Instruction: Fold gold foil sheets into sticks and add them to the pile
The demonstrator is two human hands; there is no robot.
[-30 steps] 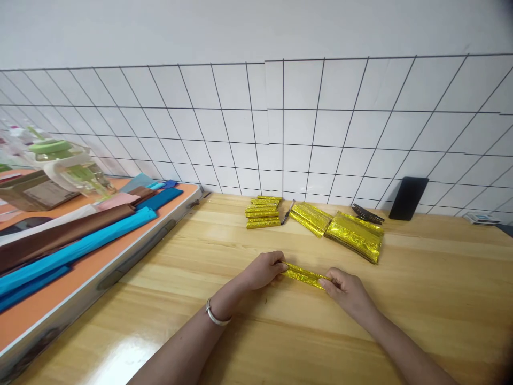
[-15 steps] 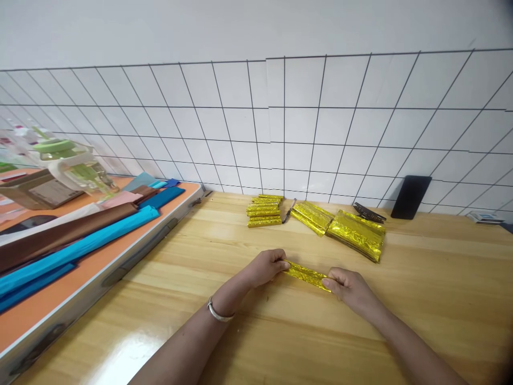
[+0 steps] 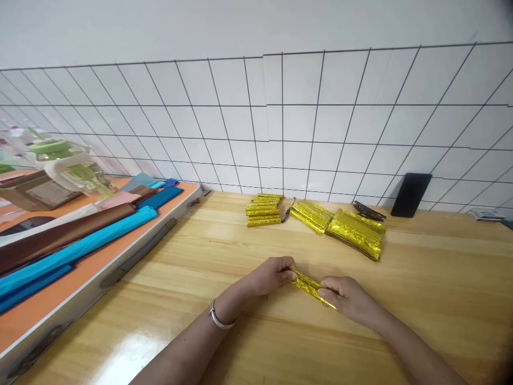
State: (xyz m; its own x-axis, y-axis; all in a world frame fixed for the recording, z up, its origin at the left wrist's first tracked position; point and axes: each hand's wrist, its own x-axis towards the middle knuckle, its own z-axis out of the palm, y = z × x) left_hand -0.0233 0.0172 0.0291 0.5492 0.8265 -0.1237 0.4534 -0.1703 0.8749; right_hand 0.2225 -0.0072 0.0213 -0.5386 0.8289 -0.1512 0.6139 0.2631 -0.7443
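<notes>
A narrow folded strip of shiny gold foil paper stretches between my two hands above the wooden table. My left hand pinches its left end between thumb and fingers; a silver bangle circles that wrist. Toward the other end, my right hand is closed on the strip, with a short tip showing below the thumb. A lengthwise crease runs along the strip. Beyond my hands lie several narrow gold foil strips in a row, a small gold foil stack and a thicker gold foil stack.
A pen lies beside the narrow strips. Against the tiled wall lean a black phone and a dark clip-like object. On the left orange-topped table are folded blue paper, a cardboard box and a bottle.
Both hands have come slightly closer together and lower with the strip. The strip looks narrower, with a crease along it, and its tip now shows past my right thumb.
</notes>
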